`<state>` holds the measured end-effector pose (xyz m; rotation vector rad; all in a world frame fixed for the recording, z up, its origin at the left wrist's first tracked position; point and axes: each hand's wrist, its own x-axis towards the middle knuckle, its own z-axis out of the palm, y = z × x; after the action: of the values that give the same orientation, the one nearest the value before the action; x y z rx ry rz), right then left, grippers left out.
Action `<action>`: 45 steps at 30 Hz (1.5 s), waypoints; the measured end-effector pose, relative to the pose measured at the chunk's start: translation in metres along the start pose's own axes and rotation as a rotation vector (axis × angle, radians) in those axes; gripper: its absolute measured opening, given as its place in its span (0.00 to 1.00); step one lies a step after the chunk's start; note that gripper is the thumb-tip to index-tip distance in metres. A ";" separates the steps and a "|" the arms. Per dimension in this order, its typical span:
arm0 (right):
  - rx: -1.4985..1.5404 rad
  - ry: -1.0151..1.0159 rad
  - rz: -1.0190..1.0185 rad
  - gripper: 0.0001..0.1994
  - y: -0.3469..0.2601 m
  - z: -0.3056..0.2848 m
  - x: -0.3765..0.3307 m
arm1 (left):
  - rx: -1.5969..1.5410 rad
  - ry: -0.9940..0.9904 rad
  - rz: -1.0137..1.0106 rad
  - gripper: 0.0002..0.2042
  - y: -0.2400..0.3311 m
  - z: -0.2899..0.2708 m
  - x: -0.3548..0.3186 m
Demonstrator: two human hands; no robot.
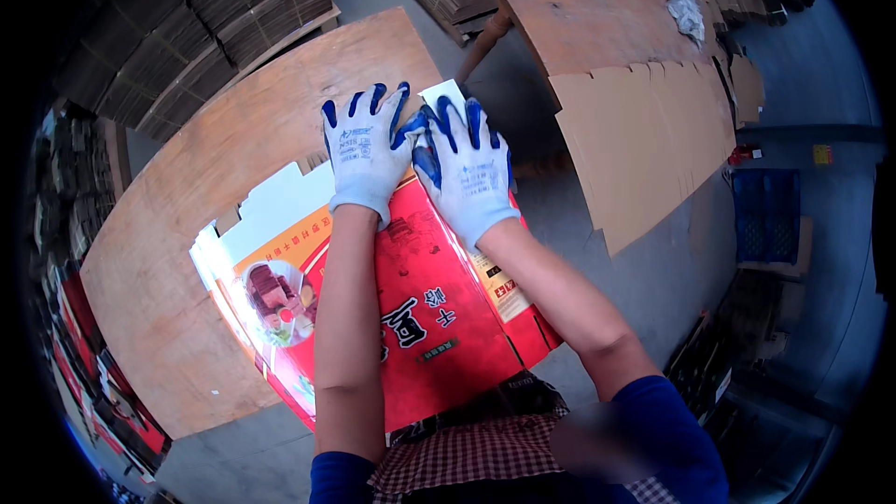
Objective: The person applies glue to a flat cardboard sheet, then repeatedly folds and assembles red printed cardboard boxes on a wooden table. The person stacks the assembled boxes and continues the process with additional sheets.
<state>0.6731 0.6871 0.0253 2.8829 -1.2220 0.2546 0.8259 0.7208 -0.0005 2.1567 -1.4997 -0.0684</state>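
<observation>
Over there, L hand & R hand are resting on far end of red carton atop counter, both w/ fingers apart.

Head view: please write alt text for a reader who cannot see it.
Left hand and right hand, both gloved, lie side by side at the far edge of red printed cardboard on a wooden table. Another table bears brown cardboard.

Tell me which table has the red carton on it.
The left table: the red carton lies there, with the left hand and right hand at its far end. The right table bears a brown sheet instead.
</observation>
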 end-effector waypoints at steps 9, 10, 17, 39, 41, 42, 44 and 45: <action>0.059 -0.133 0.028 0.32 0.011 -0.038 -0.146 | 0.014 -0.042 -0.095 0.25 0.010 -0.006 0.003; 0.084 -0.171 0.036 0.33 0.015 -0.047 -0.169 | -0.011 -0.017 -0.080 0.24 0.011 -0.008 0.004; 0.622 -0.048 0.319 0.42 0.124 -0.039 -0.264 | -0.131 0.323 0.063 0.22 -0.014 -0.047 -0.025; 0.109 -0.003 0.536 0.30 0.195 -0.308 -0.126 | 0.296 -0.082 -0.485 0.36 -0.019 -0.094 -0.268; 0.485 0.242 0.365 0.31 0.171 -0.375 -0.129 | 0.312 -0.059 -0.483 0.36 -0.025 -0.095 -0.273; 0.657 0.273 0.441 0.33 0.154 -0.407 -0.130 | 0.308 -0.057 -0.484 0.36 -0.026 -0.095 -0.274; 0.644 0.247 0.336 0.32 0.152 -0.476 -0.137 | 0.266 -0.049 -0.475 0.36 -0.024 -0.089 -0.272; 0.622 0.180 0.316 0.31 0.145 -0.500 -0.138 | 0.241 -0.049 -0.488 0.35 -0.025 -0.090 -0.272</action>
<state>0.4009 0.7166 0.4886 3.0001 -1.8235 1.0420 0.7703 1.0034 0.0013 2.6921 -1.0139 -0.1133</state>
